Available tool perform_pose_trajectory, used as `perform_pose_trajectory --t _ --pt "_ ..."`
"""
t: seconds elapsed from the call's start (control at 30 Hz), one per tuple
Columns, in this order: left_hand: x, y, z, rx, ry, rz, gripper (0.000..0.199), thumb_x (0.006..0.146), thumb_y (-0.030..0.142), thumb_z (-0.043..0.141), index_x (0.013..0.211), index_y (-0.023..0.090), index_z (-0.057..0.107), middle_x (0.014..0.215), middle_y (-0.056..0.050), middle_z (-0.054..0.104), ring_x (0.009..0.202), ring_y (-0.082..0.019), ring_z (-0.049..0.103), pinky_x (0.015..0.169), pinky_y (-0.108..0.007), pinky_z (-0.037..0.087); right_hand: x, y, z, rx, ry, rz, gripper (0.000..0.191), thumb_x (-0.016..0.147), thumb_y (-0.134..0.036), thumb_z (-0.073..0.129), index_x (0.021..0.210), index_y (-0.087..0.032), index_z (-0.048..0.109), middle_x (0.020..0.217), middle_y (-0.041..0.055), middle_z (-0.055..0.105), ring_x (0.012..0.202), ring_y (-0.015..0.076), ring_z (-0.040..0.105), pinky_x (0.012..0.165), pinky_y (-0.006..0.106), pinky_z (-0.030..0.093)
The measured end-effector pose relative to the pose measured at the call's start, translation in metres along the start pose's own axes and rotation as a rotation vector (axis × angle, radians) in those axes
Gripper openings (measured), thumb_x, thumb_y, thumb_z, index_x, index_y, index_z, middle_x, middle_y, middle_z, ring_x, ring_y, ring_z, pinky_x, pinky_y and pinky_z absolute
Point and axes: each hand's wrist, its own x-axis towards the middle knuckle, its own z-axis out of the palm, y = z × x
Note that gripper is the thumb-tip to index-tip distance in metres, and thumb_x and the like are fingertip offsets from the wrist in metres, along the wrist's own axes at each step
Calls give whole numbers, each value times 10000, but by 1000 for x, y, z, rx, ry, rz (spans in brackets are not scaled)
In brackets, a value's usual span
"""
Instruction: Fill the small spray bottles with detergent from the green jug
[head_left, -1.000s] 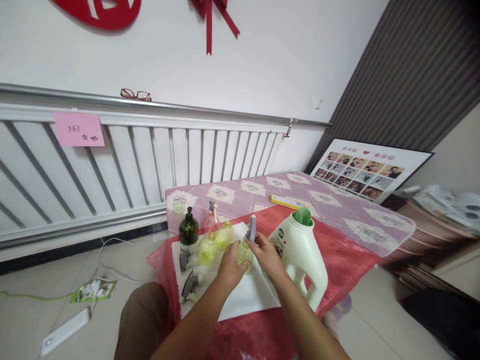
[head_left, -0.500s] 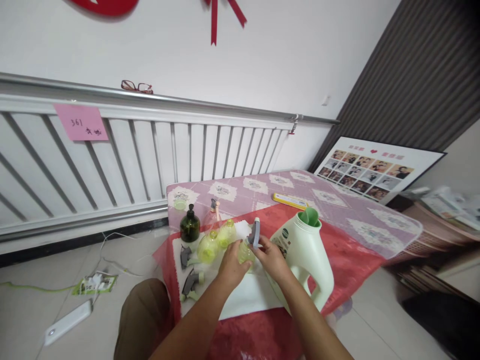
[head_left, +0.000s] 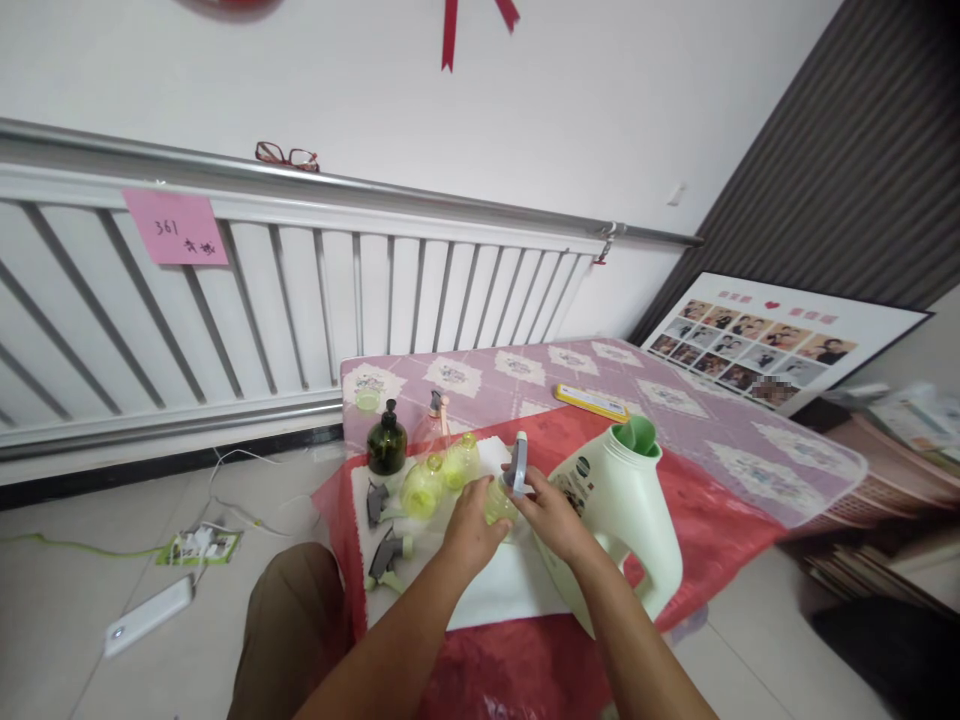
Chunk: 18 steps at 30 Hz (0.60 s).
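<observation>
My left hand is wrapped round a pale yellow-green spray bottle standing over the white towel. At its top, my right hand grips the grey trigger spray head; whether the head is screwed tight I cannot tell. Left of my hands sit two yellow-green bottles without spray heads. Two loose grey trigger heads lie at the towel's left edge. A dark green pump bottle and a pink spray bottle stand behind. Right of my right hand rises a large pale green jug.
The white towel lies on a red plastic sheet over a flowered tablecloth. A yellow box rests behind the jug. A radiator runs along the wall. A power bank and cables lie on the floor.
The view has shifted slightly, so most things sit a little further right. Both hands keep their hold on the bottle and its spray head, which now looks more upright.
</observation>
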Motion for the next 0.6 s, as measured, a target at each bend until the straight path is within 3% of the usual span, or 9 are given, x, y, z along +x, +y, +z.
perform_pose_trajectory --t 0.33,0.6 --pt "0 1 -1 9 -7 -19 688 658 201 681 1310 203 463 1326 -122 525 1246 -280 480 1080 -394 343 3 7 4 -70 49 33 311 739 -365 654 1004 -202 678 1001 75 695 958 254 642 756 369 523" --pt "1 0 1 1 9 2 653 652 170 699 1265 189 474 1283 -124 548 1222 -276 500 1060 -400 369 -3 5 23 -127 288 105 252 699 -406 657 839 -196 660 878 78 699 850 264 648 711 368 484"
